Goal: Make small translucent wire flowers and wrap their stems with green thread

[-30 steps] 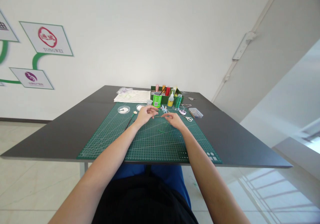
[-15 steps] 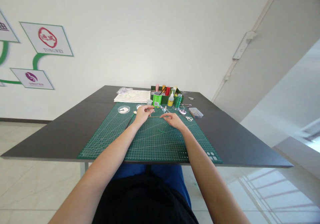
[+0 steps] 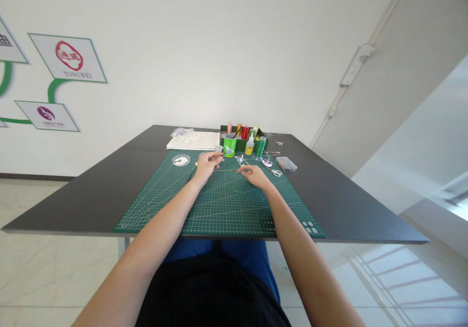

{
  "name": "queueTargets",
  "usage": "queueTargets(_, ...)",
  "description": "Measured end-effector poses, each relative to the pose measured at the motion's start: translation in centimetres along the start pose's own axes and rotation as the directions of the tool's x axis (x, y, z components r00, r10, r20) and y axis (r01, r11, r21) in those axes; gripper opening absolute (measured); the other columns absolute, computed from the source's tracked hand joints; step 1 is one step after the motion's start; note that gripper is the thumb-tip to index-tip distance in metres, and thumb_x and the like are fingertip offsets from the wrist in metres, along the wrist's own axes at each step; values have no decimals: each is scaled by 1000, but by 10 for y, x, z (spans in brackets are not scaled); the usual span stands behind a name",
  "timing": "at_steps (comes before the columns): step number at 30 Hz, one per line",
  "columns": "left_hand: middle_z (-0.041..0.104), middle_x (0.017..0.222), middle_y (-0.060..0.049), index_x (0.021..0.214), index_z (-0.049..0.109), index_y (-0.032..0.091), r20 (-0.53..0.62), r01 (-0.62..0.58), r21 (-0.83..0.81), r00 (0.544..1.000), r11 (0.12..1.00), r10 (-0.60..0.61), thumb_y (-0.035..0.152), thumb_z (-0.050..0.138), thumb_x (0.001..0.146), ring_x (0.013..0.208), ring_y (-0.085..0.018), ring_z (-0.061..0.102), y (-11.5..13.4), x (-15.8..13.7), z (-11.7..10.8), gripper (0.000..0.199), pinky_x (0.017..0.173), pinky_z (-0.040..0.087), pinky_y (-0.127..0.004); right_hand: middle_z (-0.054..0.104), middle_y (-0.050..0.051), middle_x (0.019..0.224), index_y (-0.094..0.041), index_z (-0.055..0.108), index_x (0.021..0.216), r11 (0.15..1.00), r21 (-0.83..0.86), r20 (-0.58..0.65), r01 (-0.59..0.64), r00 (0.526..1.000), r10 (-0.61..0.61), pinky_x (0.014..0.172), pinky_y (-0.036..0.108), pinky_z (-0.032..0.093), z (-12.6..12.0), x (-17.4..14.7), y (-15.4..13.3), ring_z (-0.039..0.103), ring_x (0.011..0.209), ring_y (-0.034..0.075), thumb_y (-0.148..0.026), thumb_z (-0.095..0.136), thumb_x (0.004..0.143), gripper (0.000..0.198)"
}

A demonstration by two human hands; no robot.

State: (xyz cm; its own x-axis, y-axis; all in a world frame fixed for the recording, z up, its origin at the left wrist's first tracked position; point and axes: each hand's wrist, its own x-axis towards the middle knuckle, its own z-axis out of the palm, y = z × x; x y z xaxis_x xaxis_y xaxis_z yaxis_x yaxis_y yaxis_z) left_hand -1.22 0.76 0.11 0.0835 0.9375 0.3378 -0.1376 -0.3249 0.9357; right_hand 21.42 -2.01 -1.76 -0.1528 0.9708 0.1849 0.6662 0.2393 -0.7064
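Note:
My left hand (image 3: 206, 166) is raised over the green cutting mat (image 3: 226, 210), its thumb and fingers pinched together. At its fingertips is a small pale piece (image 3: 228, 150) on a thin dark stem, seen against the green tub; its kind is too small to make out. My right hand (image 3: 253, 176) is closed at the fingertips on one end of a thin brownish strand (image 3: 226, 170). The strand runs almost level toward my left hand, where its other end is hidden. Small pale blue pieces (image 3: 240, 160) lie on the mat just beyond my right hand.
Behind my hands stand a bright green tub (image 3: 229, 143), a glue bottle (image 3: 249, 146), a green thread spool (image 3: 261, 146) and a dark green box (image 3: 241, 144) of spools. White scissors (image 3: 277, 173) and a clear case (image 3: 286, 164) lie right; a round dish (image 3: 181, 161) sits left.
My left hand has shifted slightly left and nearer, bringing the pale piece into view against the tub. My right hand has moved a little right, so the gap between the hands is wider.

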Motion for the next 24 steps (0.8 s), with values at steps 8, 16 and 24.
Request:
queueTargets(8, 75, 77, -7, 94, 77, 12, -46, 8, -32, 999, 999, -10, 27, 77, 65, 51, -9, 51, 3, 0, -2, 32, 47, 32, -21, 61, 1, 63, -20, 78, 99, 979, -179, -160, -97, 985, 68, 63, 25, 41, -1, 3, 4, 54, 61, 16, -20, 56, 87, 26)
queueTargets(16, 76, 79, -8, 95, 77, 12, -90, -24, -28, 996, 999, 21, 28, 76, 64, 51, -9, 52, 5, 3, -5, 34, 46, 32, -21, 72, 8, 88, -24, 74, 110, 912, -295, -269, -284, 941, 206, 74, 30, 45, -5, -1, 2, 65, 85, 23, -20, 54, 91, 28)
queueTargets(24, 75, 79, -8, 95, 77, 12, -87, -37, -3, 995, 999, 37, 30, 76, 65, 51, -10, 53, 5, 3, -8, 35, 46, 34, -21, 71, 12, 90, -22, 76, 99, 912, -215, -438, -350, 869, 231, 76, 35, 48, -11, 1, 13, 65, 86, 26, -18, 56, 87, 23)
